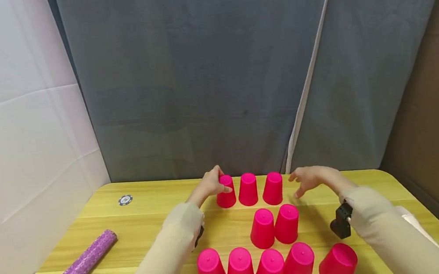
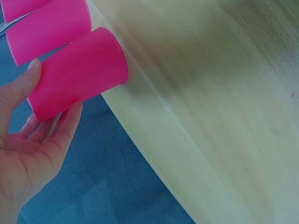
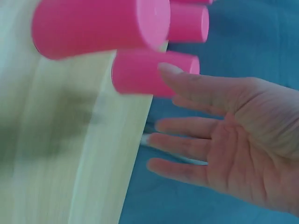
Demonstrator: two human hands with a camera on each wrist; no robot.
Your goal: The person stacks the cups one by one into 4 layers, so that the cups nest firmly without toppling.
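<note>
Pink cup (image 2: pixel 77 74) sits in left hand (image 2: pixel 32 154) grip; head view shows right hand (image 1: pixel 311 179) wide, empty.

Yellow wood-grain table (image 1: pixel 140 224) with rounded far corners; purple glittery roll (image 1: pixel 73 272) lies diagonally at near left, end pointing toward centre; small round blue-and-white chip (image 1: pixel 125 200) lies flat at far left, well apart from the roll; grey-blue curtain (image 1: pixel 198 77) hangs behind; white sheet (image 1: pixel 14 108) at left; brown panel (image 1: pixel 434 103) at right.
</note>
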